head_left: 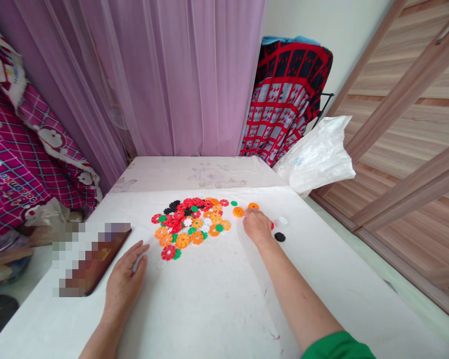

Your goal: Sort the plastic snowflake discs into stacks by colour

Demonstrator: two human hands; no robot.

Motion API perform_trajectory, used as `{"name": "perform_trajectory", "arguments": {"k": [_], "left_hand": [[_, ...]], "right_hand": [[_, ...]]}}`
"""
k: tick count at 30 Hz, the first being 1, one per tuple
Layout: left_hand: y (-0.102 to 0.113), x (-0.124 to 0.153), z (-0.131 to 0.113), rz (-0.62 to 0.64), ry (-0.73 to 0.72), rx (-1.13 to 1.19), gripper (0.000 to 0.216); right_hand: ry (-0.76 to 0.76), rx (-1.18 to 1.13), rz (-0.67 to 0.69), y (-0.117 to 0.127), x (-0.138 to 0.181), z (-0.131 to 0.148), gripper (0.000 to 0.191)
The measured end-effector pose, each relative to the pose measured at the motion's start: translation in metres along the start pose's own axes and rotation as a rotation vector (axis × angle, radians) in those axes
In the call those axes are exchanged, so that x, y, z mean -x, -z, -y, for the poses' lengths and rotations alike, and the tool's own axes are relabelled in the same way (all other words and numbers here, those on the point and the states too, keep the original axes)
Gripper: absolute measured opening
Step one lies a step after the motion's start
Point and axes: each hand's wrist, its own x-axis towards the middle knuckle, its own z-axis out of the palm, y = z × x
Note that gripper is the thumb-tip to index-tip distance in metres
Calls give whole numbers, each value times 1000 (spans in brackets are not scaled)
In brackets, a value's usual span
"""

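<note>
A pile of small flat flower-shaped plastic discs (190,222) in red, orange, green, white and black lies on the white table (217,299). My right hand (257,225) reaches to the pile's right edge, fingers curled down beside two orange discs (238,211); whether it holds one is hidden. A black disc (280,237) and a white one (283,220) lie just right of it. My left hand (124,279) rests flat on the table, fingers apart, left of a red disc (168,253).
A dark flat object (97,262), partly blurred out, lies by the left hand. A white plastic bag (316,157) sits at the table's far right corner. Pink curtains hang behind, a red patterned cloth drapes a rack, and a wooden wardrobe stands right.
</note>
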Motion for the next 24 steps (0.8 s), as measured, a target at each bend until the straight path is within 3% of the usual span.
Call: {"name": "perform_trajectory", "arguments": {"k": [4, 7, 13, 24], "left_hand": [[-1, 0, 0, -10, -2, -11, 37], [-2, 0, 0, -7, -4, -16, 38], [-1, -1, -2, -12, -4, -12, 37], [-1, 0, -3, 4, 6, -10, 38]], "right_hand": [[75, -58, -35, 2, -4, 4, 49], [161, -25, 26, 3, -13, 9, 62], [246, 82, 164, 10, -28, 15, 53], [241, 84, 208, 17, -37, 11, 51]]}}
